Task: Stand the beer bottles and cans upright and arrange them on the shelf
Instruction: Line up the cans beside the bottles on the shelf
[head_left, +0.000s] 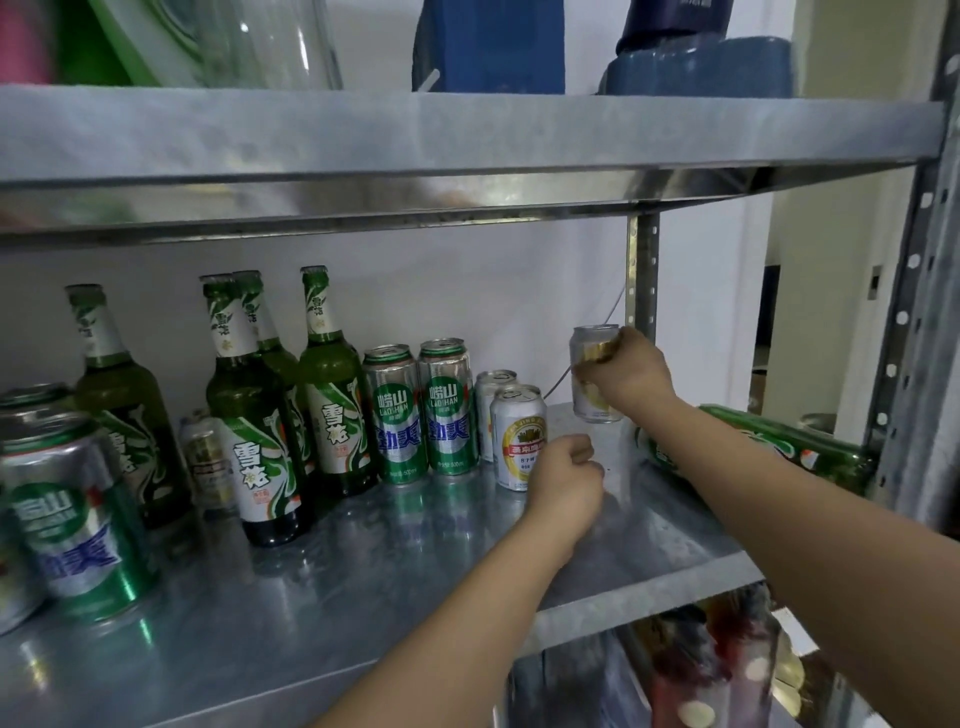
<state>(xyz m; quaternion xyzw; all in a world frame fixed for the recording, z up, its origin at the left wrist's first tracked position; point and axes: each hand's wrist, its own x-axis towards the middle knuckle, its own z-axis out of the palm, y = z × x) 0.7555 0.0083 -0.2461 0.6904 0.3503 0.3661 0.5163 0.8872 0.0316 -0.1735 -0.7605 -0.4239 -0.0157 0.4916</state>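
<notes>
My right hand (626, 371) grips a silver and yellow can (592, 400), held upright at the back right of the metal shelf (363, 582). My left hand (563, 475) is a closed fist just in front of a white and yellow can (517, 439), empty as far as I can see. A second white can (491, 387) stands behind that one. Two green cans (421, 413) stand side by side to the left. Several green bottles (254, 410) stand upright further left. One green bottle (779, 447) lies on its side at the right, behind my right forearm.
A large green can (78, 519) stands near the front left, with a small gold-labelled can (208, 457) behind the bottles. The upper shelf (467, 140) hangs low overhead. A perforated upright post (641, 270) stands at the back right corner. Items fill the lower shelf (727, 665).
</notes>
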